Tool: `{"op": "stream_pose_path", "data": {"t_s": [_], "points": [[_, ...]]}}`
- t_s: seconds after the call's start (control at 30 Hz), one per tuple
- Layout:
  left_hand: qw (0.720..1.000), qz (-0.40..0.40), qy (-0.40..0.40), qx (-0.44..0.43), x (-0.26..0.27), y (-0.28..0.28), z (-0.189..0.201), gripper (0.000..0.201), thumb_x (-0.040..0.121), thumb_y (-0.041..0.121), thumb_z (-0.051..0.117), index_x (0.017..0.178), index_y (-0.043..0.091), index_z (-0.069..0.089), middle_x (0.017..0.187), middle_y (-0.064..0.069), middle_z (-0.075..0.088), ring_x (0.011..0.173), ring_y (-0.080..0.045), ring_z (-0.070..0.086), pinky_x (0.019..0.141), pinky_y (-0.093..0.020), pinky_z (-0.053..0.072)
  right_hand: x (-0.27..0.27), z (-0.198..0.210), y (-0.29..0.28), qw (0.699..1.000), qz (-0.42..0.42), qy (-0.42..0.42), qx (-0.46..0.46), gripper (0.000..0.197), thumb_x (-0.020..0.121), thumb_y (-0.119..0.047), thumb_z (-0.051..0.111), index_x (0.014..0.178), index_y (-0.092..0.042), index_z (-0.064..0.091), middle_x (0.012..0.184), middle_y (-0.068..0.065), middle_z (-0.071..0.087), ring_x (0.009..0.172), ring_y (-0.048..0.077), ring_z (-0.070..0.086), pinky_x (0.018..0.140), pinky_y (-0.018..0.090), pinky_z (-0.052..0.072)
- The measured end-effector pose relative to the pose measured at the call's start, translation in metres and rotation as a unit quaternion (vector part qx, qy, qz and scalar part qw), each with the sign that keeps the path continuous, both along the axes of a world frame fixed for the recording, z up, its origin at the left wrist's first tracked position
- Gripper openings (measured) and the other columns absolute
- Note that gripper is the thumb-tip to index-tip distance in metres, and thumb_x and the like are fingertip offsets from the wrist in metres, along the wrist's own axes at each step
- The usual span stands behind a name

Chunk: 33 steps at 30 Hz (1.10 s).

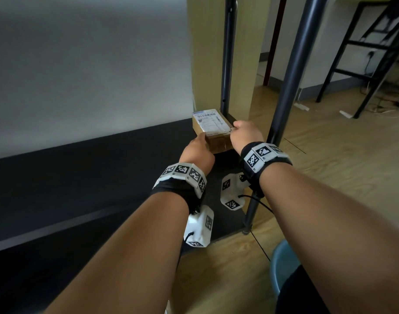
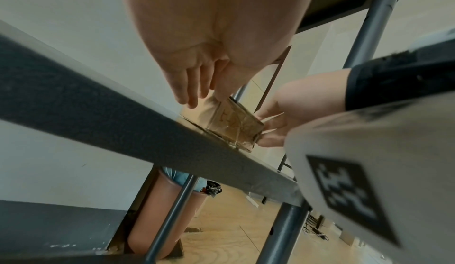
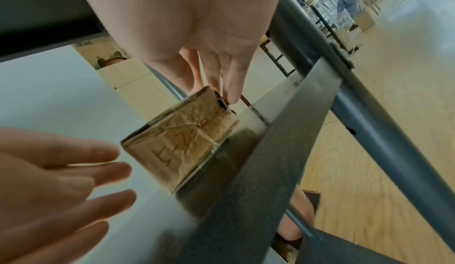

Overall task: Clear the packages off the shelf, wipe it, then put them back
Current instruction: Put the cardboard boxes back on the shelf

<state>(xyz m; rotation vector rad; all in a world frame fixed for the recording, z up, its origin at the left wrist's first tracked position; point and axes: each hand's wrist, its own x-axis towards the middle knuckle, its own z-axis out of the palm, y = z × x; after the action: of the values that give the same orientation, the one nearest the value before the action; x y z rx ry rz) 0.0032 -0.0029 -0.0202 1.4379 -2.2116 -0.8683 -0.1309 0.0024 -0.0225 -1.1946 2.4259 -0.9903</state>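
From the head view, a cardboard package [image 1: 213, 130] is seen at the right end of the dark shelf [image 1: 80, 177], flanked by the left hand [image 1: 197, 152] and right hand [image 1: 246, 134]; the fingers are hidden.

From the left wrist, the left fingers [image 2: 189, 85] are seen straight, touching the package's side.

From the right wrist, the package's far corner is pinched by the right fingertips [image 3: 232, 91]; the picture is blurred.

A: Where are the arms?
B: Both stretch forward, wrists banded. The left hand [image 1: 197, 148] has straight fingers; the right hand [image 1: 245, 132] curls its fingertips [image 3: 232, 95] downward.
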Motion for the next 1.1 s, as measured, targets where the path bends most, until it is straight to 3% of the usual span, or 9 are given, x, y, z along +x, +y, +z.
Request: {"op": "stream_pose_path", "data": {"t_s": [0.2, 0.3, 0.47, 0.57, 0.67, 0.87, 1.0, 1.1], "points": [[0.999, 0.026, -0.026, -0.007, 0.026, 0.020, 0.010, 0.053, 0.092, 0.001, 0.041, 0.143, 0.013, 0.035, 0.147, -0.007, 0.040, 0.134, -0.024, 0.042, 0.102, -0.031, 0.038, 0.020, 0.011, 0.021, 0.996, 0.008, 0.077, -0.036, 0.033, 0.098, -0.016, 0.041, 0.125, -0.012, 0.060, 0.127, 0.010, 0.060, 0.111, 0.027, 0.058, 0.090, 0.034, 0.049], [0.999, 0.035, -0.024, -0.006, 0.045, 0.033, 0.015, 0.061, 0.092, 0.002, 0.041, 0.149, 0.017, 0.026, 0.153, -0.006, 0.031, 0.137, -0.024, 0.037, 0.106, -0.032, 0.037, 0.038, 0.014, 0.032, 0.995, 0.021, 0.086, -0.043, 0.034, 0.098, -0.018, 0.042, 0.127, -0.015, 0.059, 0.128, 0.010, 0.058, 0.115, 0.026, 0.056, 0.093, 0.034, 0.049], [0.997, 0.067, -0.010, -0.032, 0.083, 0.056, 0.015, 0.063, 0.091, 0.001, 0.042, 0.149, 0.019, 0.027, 0.151, -0.009, 0.032, 0.131, -0.026, 0.044, 0.101, -0.035, 0.045, 0.080, 0.010, 0.053, 0.990, 0.066, 0.105, -0.061, 0.035, 0.096, -0.018, 0.043, 0.126, -0.014, 0.061, 0.132, 0.010, 0.058, 0.120, 0.026, 0.054, 0.095, 0.031, 0.044], [0.994, 0.092, 0.001, -0.059, 0.110, 0.067, 0.007, 0.061, 0.089, 0.001, 0.043, 0.147, 0.017, 0.033, 0.147, -0.010, 0.037, 0.128, -0.027, 0.047, 0.098, -0.033, 0.043, 0.107, 0.004, 0.067, 0.988, 0.091, 0.103, -0.077, 0.034, 0.096, -0.016, 0.045, 0.126, -0.015, 0.062, 0.129, 0.009, 0.060, 0.119, 0.025, 0.055, 0.097, 0.031, 0.044], [0.990, 0.115, 0.007, -0.080, 0.138, 0.078, -0.010, 0.057, 0.088, 0.002, 0.045, 0.142, 0.018, 0.041, 0.143, -0.007, 0.043, 0.123, -0.026, 0.050, 0.093, -0.029, 0.043, 0.135, -0.007, 0.079, 0.986, 0.113, 0.087, -0.092, 0.031, 0.095, -0.014, 0.046, 0.120, -0.015, 0.064, 0.123, 0.009, 0.060, 0.113, 0.025, 0.058, 0.094, 0.032, 0.046], [0.985, 0.158, -0.011, -0.064, 0.195, 0.102, -0.068, 0.051, 0.087, 0.003, 0.045, 0.133, 0.022, 0.054, 0.134, -0.004, 0.053, 0.119, -0.025, 0.055, 0.094, -0.032, 0.045, 0.191, -0.053, 0.103, 0.985, 0.151, 0.059, -0.059, 0.015, 0.094, -0.020, 0.049, 0.100, -0.010, 0.058, 0.104, 0.009, 0.064, 0.097, 0.027, 0.060, 0.074, 0.029, 0.041], [0.984, 0.176, -0.035, -0.014, 0.224, 0.112, -0.117, 0.054, 0.084, 0.002, 0.045, 0.133, 0.021, 0.055, 0.137, -0.005, 0.052, 0.121, -0.025, 0.054, 0.096, -0.031, 0.045, 0.216, -0.099, 0.115, 0.984, 0.177, 0.033, 0.000, 0.016, 0.094, -0.023, 0.049, 0.103, -0.012, 0.058, 0.103, 0.006, 0.065, 0.098, 0.027, 0.061, 0.072, 0.028, 0.039], [0.979, 0.187, -0.063, 0.045, 0.242, 0.120, -0.158, 0.053, 0.085, 0.002, 0.045, 0.135, 0.018, 0.052, 0.137, -0.009, 0.050, 0.119, -0.027, 0.054, 0.094, -0.030, 0.046, 0.230, -0.138, 0.119, 0.978, 0.195, 0.014, 0.072, 0.025, 0.095, -0.021, 0.050, 0.118, -0.012, 0.053, 0.113, 0.006, 0.064, 0.104, 0.028, 0.062, 0.073, 0.027, 0.039]]}}
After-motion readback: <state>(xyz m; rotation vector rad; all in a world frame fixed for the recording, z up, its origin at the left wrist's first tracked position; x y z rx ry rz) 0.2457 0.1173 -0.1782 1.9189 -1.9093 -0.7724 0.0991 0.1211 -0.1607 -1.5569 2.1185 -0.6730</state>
